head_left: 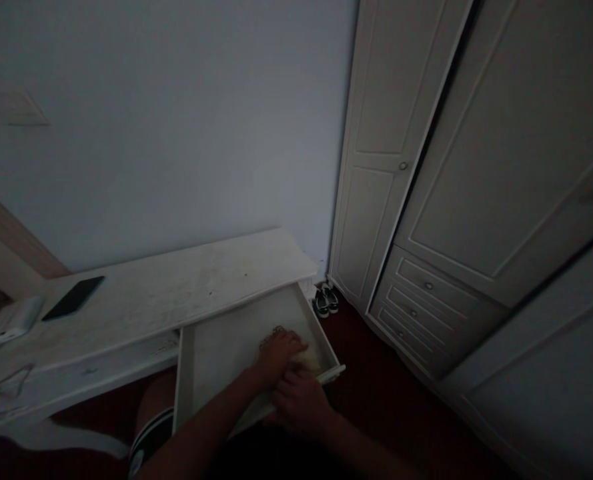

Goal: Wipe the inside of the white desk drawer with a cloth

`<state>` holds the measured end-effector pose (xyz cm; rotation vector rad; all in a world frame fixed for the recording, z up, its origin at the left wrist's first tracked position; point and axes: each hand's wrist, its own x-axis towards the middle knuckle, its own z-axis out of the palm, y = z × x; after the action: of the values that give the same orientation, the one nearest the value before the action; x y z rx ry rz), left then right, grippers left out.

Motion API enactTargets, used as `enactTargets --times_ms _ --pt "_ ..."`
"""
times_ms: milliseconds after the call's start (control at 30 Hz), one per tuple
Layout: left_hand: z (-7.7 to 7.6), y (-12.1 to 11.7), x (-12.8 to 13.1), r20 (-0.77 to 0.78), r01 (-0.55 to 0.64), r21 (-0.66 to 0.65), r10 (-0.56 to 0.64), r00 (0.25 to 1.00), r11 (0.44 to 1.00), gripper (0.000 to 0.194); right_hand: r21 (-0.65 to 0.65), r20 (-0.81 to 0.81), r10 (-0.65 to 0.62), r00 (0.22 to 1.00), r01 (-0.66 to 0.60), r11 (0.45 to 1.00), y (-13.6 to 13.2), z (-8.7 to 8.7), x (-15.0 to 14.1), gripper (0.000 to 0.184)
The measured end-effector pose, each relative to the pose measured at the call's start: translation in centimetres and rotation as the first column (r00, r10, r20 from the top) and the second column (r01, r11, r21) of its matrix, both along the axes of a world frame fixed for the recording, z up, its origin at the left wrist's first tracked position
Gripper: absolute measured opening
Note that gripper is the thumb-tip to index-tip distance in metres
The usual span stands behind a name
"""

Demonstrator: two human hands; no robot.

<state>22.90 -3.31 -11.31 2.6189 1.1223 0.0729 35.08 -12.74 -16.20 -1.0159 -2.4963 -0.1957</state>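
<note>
An open white drawer [236,327] is pulled out from a long white table, and both hands are inside its right front part. A pale, soft-looking bundle [310,360], perhaps cloth or a bag, lies in that corner. My left hand [279,355] is closed over the bundle's left side, palm down. Just beyond its knuckles shows a thin brown looped thing [277,329], too dim to name. My right hand [302,400] sits nearer to me, fingers curled against the bundle's front edge and close to the left fingers. Poor light hides the fingertips.
On the white tabletop [176,287] lies a dark tablet [73,298], with a white device [11,323] and cables at far left. Dark sneakers [325,301] stand on the red floor past the drawer. A white wardrobe [376,133] fills the right side.
</note>
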Motion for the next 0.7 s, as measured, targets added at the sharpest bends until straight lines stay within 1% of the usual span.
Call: enactTargets --times_ms 100,233,300,333,433,500,567,633,700 --pt "0.2 -1.2 -2.8 -0.009 -0.020 -0.043 0.019 1.000 0.999 0.043 -0.020 0.003 -0.008 1.000 0.008 1.000 -0.1 0.1 0.0 0.056" --pt "0.5 -2.9 -6.9 -0.049 -0.099 -0.073 0.095 0.994 0.992 0.037 -0.044 0.029 -0.014 0.999 0.016 0.999 -0.2 0.1 0.1 0.057" --pt "0.4 -3.8 -8.9 -0.085 -0.175 -0.068 0.169 0.982 0.982 0.042 -0.029 0.031 -0.028 0.999 0.029 0.999 -0.2 0.1 0.1 0.058" --pt "0.2 -4.2 -9.9 -0.105 -0.225 -0.057 0.218 0.970 0.973 0.047 -0.020 0.033 -0.038 0.999 0.038 0.999 -0.2 0.1 0.1 0.058" --pt "-0.3 -4.7 -12.5 -0.151 -0.375 -0.002 0.370 0.917 0.927 0.063 -0.006 0.044 -0.052 0.998 0.052 0.999 -0.2 0.1 0.1 0.059" --pt "-0.4 -4.2 -13.8 -0.160 -0.444 0.035 0.444 0.882 0.895 0.067 -0.003 0.048 -0.047 0.998 0.048 0.999 -0.1 0.0 0.1 0.060" --pt "-0.1 -2.9 -14.6 -0.157 -0.505 0.074 0.510 0.846 0.860 0.066 0.011 0.046 -0.043 0.998 0.043 0.999 0.0 -0.2 0.1 0.061" --pt "0.4 -1.3 -14.8 -0.141 -0.575 0.123 0.587 0.797 0.809 0.061 0.040 0.037 -0.039 0.999 0.038 0.998 0.1 -0.4 0.0 0.062" --pt "0.9 0.4 -14.2 -0.110 -0.643 0.179 0.664 0.739 0.745 0.055 0.077 0.013 -0.042 0.999 0.040 0.996 0.1 -0.6 -0.1 0.064"
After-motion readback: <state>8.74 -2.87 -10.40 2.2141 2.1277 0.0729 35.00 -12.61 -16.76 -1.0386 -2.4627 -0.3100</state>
